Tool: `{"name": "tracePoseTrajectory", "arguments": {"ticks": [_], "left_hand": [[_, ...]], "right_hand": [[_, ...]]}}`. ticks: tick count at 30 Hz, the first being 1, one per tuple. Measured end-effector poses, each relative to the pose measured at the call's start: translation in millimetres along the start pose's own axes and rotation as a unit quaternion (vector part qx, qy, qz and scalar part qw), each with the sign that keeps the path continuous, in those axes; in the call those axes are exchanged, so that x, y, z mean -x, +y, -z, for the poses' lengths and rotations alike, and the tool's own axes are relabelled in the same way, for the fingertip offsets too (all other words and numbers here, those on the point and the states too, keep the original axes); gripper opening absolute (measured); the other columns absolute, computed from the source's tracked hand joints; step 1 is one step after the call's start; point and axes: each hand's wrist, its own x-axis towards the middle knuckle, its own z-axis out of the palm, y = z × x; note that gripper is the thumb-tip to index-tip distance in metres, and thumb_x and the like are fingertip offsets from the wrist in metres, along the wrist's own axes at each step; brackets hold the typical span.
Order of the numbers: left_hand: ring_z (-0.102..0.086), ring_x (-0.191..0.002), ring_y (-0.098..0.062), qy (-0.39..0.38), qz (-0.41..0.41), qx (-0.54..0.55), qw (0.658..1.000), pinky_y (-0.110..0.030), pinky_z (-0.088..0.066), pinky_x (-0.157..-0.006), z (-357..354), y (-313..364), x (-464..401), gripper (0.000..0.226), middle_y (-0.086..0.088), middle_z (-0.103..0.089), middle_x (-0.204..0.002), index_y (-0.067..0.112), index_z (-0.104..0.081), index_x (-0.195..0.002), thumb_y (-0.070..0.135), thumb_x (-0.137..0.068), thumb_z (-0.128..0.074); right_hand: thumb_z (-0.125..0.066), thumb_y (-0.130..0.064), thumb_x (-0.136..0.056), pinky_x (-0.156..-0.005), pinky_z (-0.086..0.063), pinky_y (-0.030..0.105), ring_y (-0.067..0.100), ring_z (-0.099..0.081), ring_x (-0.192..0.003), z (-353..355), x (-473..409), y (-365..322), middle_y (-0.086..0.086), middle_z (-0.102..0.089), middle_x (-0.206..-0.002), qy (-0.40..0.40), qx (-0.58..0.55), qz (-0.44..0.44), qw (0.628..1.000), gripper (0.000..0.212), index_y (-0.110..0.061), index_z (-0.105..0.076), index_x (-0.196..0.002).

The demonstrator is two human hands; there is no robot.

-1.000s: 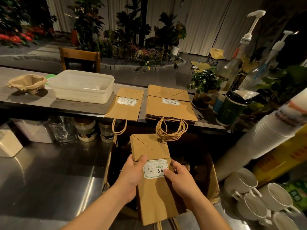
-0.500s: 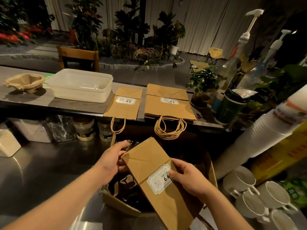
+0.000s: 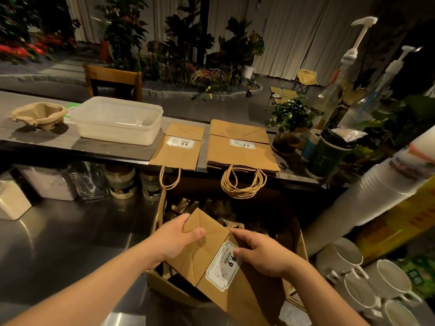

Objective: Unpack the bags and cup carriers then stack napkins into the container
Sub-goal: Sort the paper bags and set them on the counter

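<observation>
I hold a folded brown paper bag (image 3: 209, 255) with a white label, tilted over an open cardboard box (image 3: 299, 245). My left hand (image 3: 176, 238) grips its folded bottom end, thumb on top. My right hand (image 3: 259, 252) pinches the bag at the label. On the raised counter lie a single flat bag (image 3: 179, 149) and a stack of flat bags (image 3: 240, 149), handles hanging over the edge. A white plastic container (image 3: 117, 121) stands left of them, and a brown pulp cup carrier (image 3: 38, 114) sits further left. More brown items lie dark inside the box.
Jars (image 3: 122, 182) and clear tubs line the steel worktop (image 3: 58, 243) under the counter ledge. At right stand a long stack of white cups (image 3: 376, 194), white mugs (image 3: 348, 260), pump bottles (image 3: 341, 74), a green lidded cup (image 3: 329, 154) and a potted plant (image 3: 292, 116).
The bag went from upright to tilted, its bottom end swinging left. My left hand let go of it, then took hold again at the folded bottom end. My right hand stayed at the label.
</observation>
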Motion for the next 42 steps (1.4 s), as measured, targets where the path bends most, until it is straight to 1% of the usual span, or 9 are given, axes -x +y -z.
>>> {"name": "tracePoseTrajectory", "arguments": {"ticks": [4, 11, 15, 20, 25, 31, 34, 37, 42], "left_hand": [[-0.063, -0.107, -0.006, 0.002, -0.027, 0.0, 1.0, -0.031, -0.051, -0.09, 10, 7, 4, 0.031, 0.015, -0.068, -0.114, 0.041, -0.053, -0.124, 0.053, -0.096, -0.061], [-0.064, -0.109, -0.01, 0.021, -0.041, -0.002, 0.999, -0.042, -0.053, -0.098, 33, 26, 17, 0.045, 0.016, -0.068, -0.117, 0.043, -0.055, -0.126, 0.062, -0.087, -0.065], [-0.073, -0.099, -0.017, 0.054, -0.064, 0.147, 0.986, -0.048, -0.056, -0.097, 51, 37, 27, 0.051, 0.003, -0.077, -0.105, 0.028, -0.067, -0.118, 0.059, -0.077, -0.07], [-0.075, -0.101, -0.03, 0.036, -0.074, 0.307, 0.948, -0.047, -0.062, -0.084, 58, 47, 35, 0.062, -0.011, -0.077, -0.108, 0.015, -0.061, -0.124, 0.054, -0.076, -0.067], [-0.077, -0.089, -0.023, 0.052, -0.104, 0.176, 0.977, -0.043, -0.062, -0.085, 56, 57, 35, 0.022, 0.004, -0.079, -0.099, 0.033, -0.064, -0.119, 0.035, -0.097, -0.06], [-0.074, -0.094, -0.004, 0.073, -0.106, 0.1, 0.987, -0.025, -0.059, -0.08, 68, 66, 31, 0.021, 0.015, -0.078, -0.101, 0.033, -0.068, -0.121, 0.031, -0.101, -0.059], [-0.074, -0.087, -0.001, 0.125, -0.086, 0.09, 0.984, -0.017, -0.056, -0.067, 84, 70, 22, 0.013, 0.019, -0.077, -0.093, 0.036, -0.069, -0.11, 0.03, -0.1, -0.062], [-0.071, -0.092, -0.015, 0.146, -0.049, 0.065, 0.986, -0.031, -0.058, -0.079, 106, 69, 10, 0.018, 0.01, -0.077, -0.098, 0.036, -0.071, -0.115, 0.034, -0.097, -0.066], [-0.072, -0.094, -0.015, 0.105, -0.011, 0.131, 0.986, -0.03, -0.057, -0.076, 140, 73, -9, 0.013, 0.004, -0.079, -0.095, 0.027, -0.073, -0.107, 0.024, -0.098, -0.065]], "right_hand": [[-0.055, -0.03, -0.103, -0.098, -0.057, 0.038, 0.007, -0.067, -0.112, 6, 3, 6, -0.016, -0.07, -0.118, 0.002, -0.033, -0.006, 0.999, 0.029, -0.043, -0.056, -0.128], [-0.057, -0.022, -0.103, -0.099, -0.055, 0.034, 0.002, -0.065, -0.111, 14, 6, -1, -0.015, -0.07, -0.116, 0.054, -0.046, 0.038, 0.997, 0.022, -0.035, -0.064, -0.119], [-0.055, -0.017, -0.104, -0.093, -0.059, 0.038, 0.012, -0.071, -0.106, 23, 7, -11, -0.006, -0.075, -0.111, 0.074, -0.138, 0.037, 0.987, 0.019, -0.024, -0.065, -0.118], [-0.053, -0.014, -0.104, -0.085, -0.059, 0.042, 0.024, -0.075, -0.099, 29, 0, -34, 0.004, -0.077, -0.107, 0.112, -0.295, 0.02, 0.949, 0.022, -0.02, -0.063, -0.123], [-0.055, -0.019, -0.104, -0.062, -0.059, 0.029, 0.017, -0.076, -0.081, 34, -18, -62, -0.001, -0.079, -0.094, 0.208, -0.364, -0.002, 0.908, 0.017, -0.024, -0.067, -0.116], [-0.057, -0.019, -0.103, -0.061, -0.058, 0.032, 0.018, -0.076, -0.083, 41, -43, -94, 0.001, -0.079, -0.098, 0.256, -0.421, -0.014, 0.87, 0.015, -0.022, -0.07, -0.111], [-0.058, -0.021, -0.102, -0.059, -0.056, 0.032, 0.02, -0.073, -0.088, 48, -55, -111, 0.0, -0.078, -0.1, 0.25, -0.411, -0.025, 0.877, 0.013, -0.024, -0.069, -0.11], [-0.062, -0.02, -0.1, -0.066, -0.055, 0.032, 0.02, -0.072, -0.094, 60, -70, -124, -0.001, -0.078, -0.098, 0.235, -0.374, -0.03, 0.897, 0.011, -0.022, -0.07, -0.108], [-0.061, -0.012, -0.098, -0.07, -0.054, 0.031, 0.023, -0.068, -0.09, 79, -101, -141, 0.013, -0.074, -0.1, 0.231, -0.285, -0.042, 0.929, 0.011, -0.009, -0.069, -0.092]]}}
